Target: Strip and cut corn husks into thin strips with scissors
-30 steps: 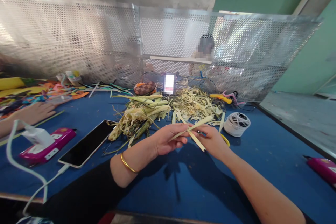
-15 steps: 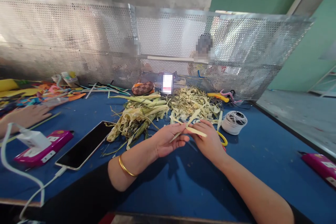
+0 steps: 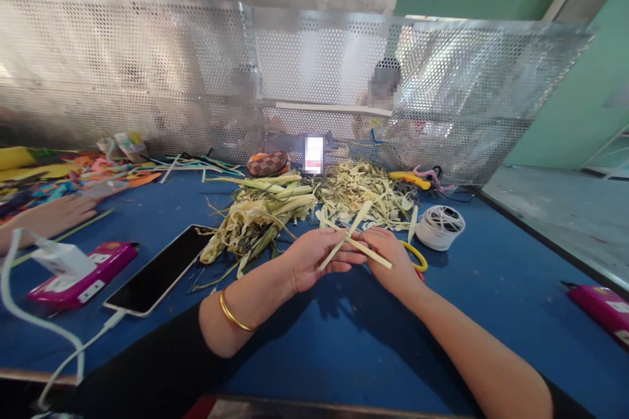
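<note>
Pale corn husk strips (image 3: 374, 255) cross each other between my hands, low over the blue table. My left hand (image 3: 314, 258) is palm up, its thumb pressing on the crossing and its fingers stretched underneath. From the other side my right hand (image 3: 393, 258) meets the strips, with its fingertips pinched at the crossing and partly hidden. One strip end points up and away, another lies across my right hand. Just beyond my hands are a heap of long husks (image 3: 263, 216) and a pile of shredded husk pieces (image 3: 366, 193). A yellow looped handle (image 3: 419, 255) shows behind my right hand.
White cord spool (image 3: 439, 229) stands at the right. A phone (image 3: 157, 272) and a magenta power strip (image 3: 83, 278) lie left, with white cables. Another person's hand (image 3: 61, 215) rests near coloured scraps. A perforated metal screen (image 3: 314, 65) rises behind; a checked pouch (image 3: 268, 163) sits before it.
The husk strips have turned slightly, so their crossing shows more plainly. My left fingers have stretched further to the right under them. Other things on the table stay put.
</note>
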{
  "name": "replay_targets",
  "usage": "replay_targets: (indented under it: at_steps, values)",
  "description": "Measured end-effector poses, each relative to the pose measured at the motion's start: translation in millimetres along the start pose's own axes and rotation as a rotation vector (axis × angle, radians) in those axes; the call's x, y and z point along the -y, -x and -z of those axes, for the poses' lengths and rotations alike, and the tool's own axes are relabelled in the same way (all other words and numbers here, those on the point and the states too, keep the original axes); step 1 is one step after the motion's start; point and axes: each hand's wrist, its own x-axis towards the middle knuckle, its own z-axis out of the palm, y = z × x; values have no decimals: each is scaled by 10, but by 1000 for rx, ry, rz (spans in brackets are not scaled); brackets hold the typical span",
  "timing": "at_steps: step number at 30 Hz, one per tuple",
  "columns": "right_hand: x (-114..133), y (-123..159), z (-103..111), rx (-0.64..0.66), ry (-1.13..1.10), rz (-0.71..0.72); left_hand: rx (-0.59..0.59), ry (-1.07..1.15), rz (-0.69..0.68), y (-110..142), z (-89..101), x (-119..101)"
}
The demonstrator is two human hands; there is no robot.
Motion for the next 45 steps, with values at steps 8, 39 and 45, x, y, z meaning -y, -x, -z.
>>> replay_targets:
  at_steps: [8, 39, 45]
  values:
    - [39, -35, 39, 28, -206, -58, -75, -57, -53, -21, 6, 45]
    - [213, -64, 197, -51, -441, -417, -2, -866, -185, -8, -70, 218]
    - [296, -5, 261, -239, -194, -276, -145, -802, -207, -28, -53, 185]
